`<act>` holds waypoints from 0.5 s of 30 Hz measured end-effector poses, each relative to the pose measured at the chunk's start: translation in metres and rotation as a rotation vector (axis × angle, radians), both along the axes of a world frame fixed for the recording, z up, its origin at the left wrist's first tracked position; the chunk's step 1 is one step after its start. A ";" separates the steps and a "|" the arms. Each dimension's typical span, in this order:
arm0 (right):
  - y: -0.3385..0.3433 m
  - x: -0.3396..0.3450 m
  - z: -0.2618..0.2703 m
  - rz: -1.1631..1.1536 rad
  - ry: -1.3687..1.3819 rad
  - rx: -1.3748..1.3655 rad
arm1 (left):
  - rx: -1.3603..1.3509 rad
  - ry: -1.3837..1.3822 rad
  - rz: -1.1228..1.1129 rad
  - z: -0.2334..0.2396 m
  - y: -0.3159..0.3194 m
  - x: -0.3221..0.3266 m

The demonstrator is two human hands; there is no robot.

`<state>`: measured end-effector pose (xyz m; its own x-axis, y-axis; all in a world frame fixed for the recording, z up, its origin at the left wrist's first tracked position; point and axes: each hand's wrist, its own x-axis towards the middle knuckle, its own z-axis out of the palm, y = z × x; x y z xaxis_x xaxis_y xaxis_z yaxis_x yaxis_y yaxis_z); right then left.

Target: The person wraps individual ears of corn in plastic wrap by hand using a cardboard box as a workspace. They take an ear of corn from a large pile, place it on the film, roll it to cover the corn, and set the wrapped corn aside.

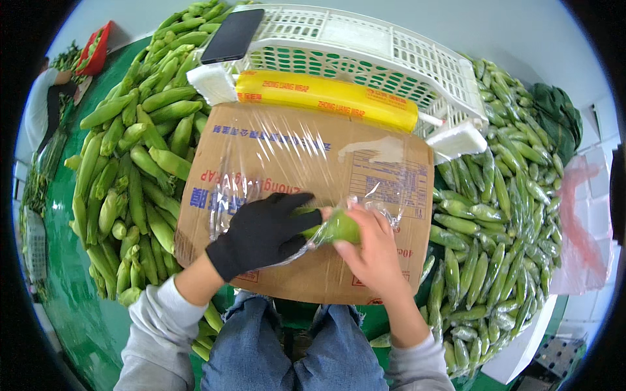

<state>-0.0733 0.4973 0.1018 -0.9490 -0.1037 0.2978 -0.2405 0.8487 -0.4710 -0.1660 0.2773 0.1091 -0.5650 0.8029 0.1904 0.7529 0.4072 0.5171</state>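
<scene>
An ear of green-husked corn (341, 228) lies crosswise over the cardboard (313, 283), with both my hands on it. My left hand (266, 229), in a black glove, grips its left part. My bare right hand (374, 239) holds its right end, where plastic film is bunched. A sheet of clear cling film (288, 151) stretches from the corn across the cardboard to the yellow roll of wrap (327, 100) at the far side. The roll sits on a rod between two white foam blocks (457, 141). My fingers partly hide the corn.
Unwrapped corn (132, 181) is heaped on the left, film-wrapped corn (494, 234) on the right. Behind the roll stands a white plastic crate (362, 36) with a dark phone (234, 36) on it. Far left, a person (44, 105) is beside a red basket (95, 49).
</scene>
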 end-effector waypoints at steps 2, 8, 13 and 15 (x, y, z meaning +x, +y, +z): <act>0.007 -0.018 -0.005 -0.058 0.063 0.091 | 0.260 -0.052 0.330 -0.004 -0.015 0.030; -0.002 -0.042 -0.019 -0.076 0.208 0.113 | 0.145 -0.216 0.679 -0.028 -0.093 0.022; -0.001 -0.059 -0.011 -0.097 0.254 0.097 | 0.109 0.221 -0.008 -0.012 -0.009 -0.104; -0.009 -0.069 -0.015 -0.100 0.203 0.086 | -0.268 0.090 -0.005 -0.008 0.021 -0.085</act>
